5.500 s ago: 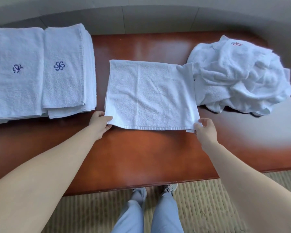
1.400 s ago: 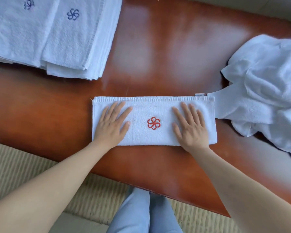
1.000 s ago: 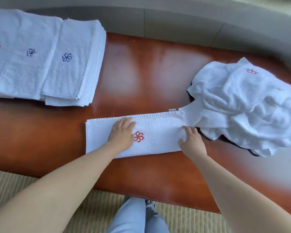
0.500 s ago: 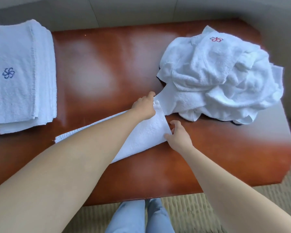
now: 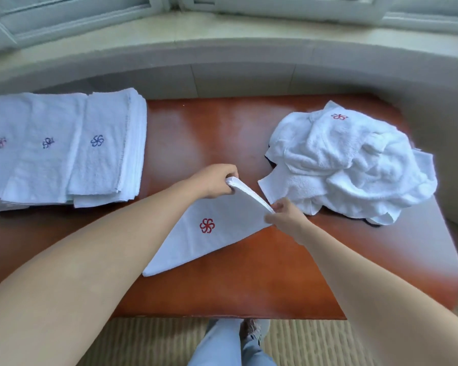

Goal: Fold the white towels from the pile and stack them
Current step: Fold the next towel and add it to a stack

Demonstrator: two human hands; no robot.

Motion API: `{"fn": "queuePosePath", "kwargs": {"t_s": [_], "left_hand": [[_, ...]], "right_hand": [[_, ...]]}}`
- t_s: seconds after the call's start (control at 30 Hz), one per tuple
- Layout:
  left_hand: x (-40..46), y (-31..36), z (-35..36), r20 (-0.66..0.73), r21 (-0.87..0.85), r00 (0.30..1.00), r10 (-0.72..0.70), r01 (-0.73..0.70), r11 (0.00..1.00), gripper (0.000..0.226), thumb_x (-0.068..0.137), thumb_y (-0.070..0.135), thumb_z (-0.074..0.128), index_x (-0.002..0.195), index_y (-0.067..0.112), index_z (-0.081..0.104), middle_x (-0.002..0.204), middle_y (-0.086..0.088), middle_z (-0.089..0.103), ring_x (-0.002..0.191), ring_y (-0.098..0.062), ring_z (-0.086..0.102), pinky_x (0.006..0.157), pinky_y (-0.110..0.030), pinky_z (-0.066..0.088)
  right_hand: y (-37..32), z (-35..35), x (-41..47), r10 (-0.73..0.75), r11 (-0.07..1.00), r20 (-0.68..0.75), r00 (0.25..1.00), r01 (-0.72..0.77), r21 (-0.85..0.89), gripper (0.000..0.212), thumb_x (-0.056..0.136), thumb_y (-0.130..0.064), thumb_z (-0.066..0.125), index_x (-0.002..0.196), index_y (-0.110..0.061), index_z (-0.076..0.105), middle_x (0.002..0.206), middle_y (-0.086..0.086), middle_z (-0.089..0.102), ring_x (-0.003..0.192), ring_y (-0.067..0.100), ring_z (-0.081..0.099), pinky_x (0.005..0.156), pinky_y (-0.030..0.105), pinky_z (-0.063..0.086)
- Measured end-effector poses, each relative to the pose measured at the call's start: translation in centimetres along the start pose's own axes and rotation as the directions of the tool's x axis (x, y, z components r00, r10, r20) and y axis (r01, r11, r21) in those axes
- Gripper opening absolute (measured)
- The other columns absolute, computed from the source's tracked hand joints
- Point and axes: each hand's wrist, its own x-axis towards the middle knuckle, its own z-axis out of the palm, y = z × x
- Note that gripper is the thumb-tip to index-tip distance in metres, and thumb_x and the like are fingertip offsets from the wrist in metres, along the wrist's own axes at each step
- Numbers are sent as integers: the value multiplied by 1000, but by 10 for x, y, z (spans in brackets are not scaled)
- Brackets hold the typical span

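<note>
A folded white towel (image 5: 222, 228) with a red flower emblem hangs over the middle of the wooden table (image 5: 201, 133), its right end lifted. My left hand (image 5: 217, 180) grips the far corner of that raised end. My right hand (image 5: 286, 217) pinches the near corner. The towel's left end still touches the table near the front. A crumpled pile of white towels (image 5: 354, 165) lies at the right. Folded towels (image 5: 64, 149) with blue and red emblems lie in overlapping stacks at the left.
A curved stone window ledge (image 5: 222, 54) runs behind the table. A woven mat (image 5: 148, 342) covers the floor in front, and my legs in light jeans (image 5: 222, 344) show below the table's front edge.
Both hands went from pressing the long folded towel flat to taking hold of its right end and lifting it off the table. The camera view shifted left and back.
</note>
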Motion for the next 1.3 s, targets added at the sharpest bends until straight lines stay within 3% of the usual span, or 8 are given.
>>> {"fn": "queuePosePath", "kwargs": {"t_s": [0.13,0.23,0.37,0.5,0.63,0.93,1.1,1.3], "left_hand": [[-63,-4,-38,-161,-107,985,-57,40,993,19,81,7,74,85,21,61,78,7,60,71,-14,53,60,-27,38],[-115,-8,-66,-271,-84,960,-72,51,995,18,81,13,77,89,21,62,81,8,64,73,-14,57,61,-23,40],[-184,-15,-99,-400,-112,908,-125,87,990,19,80,25,76,86,33,60,86,12,66,78,-13,61,66,-30,44],[-244,-25,-128,-513,-165,843,-163,90,982,19,79,26,78,84,33,62,79,20,65,69,3,58,63,-24,40],[-296,-35,-155,-590,-198,784,-191,88,976,16,78,25,77,85,31,64,76,20,68,66,-3,64,63,-24,48],[-365,-94,-210,-639,-194,748,-179,69,979,17,80,26,79,85,32,64,79,9,69,75,-12,66,67,-25,50],[-395,-138,-245,-637,-146,760,-132,49,988,18,84,28,77,87,35,61,87,7,68,79,-16,64,64,-26,47],[-417,-187,-288,-638,-111,767,-76,7,994,16,86,30,74,97,34,64,98,3,72,88,-20,70,75,-34,53]], "right_hand": [[-53,-6,-37,-197,964,24,980,199,-175,15,82,-20,68,97,-16,66,83,-1,60,66,15,51,59,28,41],[-92,-4,-70,-320,916,16,947,314,-248,20,81,-19,67,98,-9,69,72,-2,53,58,16,45,55,27,36],[-149,8,-113,-465,825,50,884,454,-336,10,82,-20,66,91,-18,71,69,-4,57,61,19,49,57,29,38],[-200,27,-152,-581,722,86,810,561,-405,11,83,-21,67,89,-13,72,68,-2,56,57,18,47,57,29,36],[-244,49,-186,-660,662,104,744,642,-388,6,83,-19,68,87,-17,72,68,-5,60,55,14,51,54,25,38],[-310,121,-228,-732,599,52,679,679,-425,6,77,-20,69,83,-19,71,60,-6,58,55,16,53,53,24,37],[-340,176,-246,-716,645,-28,697,647,-407,3,78,-19,67,78,-22,68,67,-3,62,61,17,57,55,25,40],[-373,234,-258,-698,696,-148,701,615,-370,9,79,-20,65,71,-21,63,67,-2,64,64,22,58,58,27,41]]}}
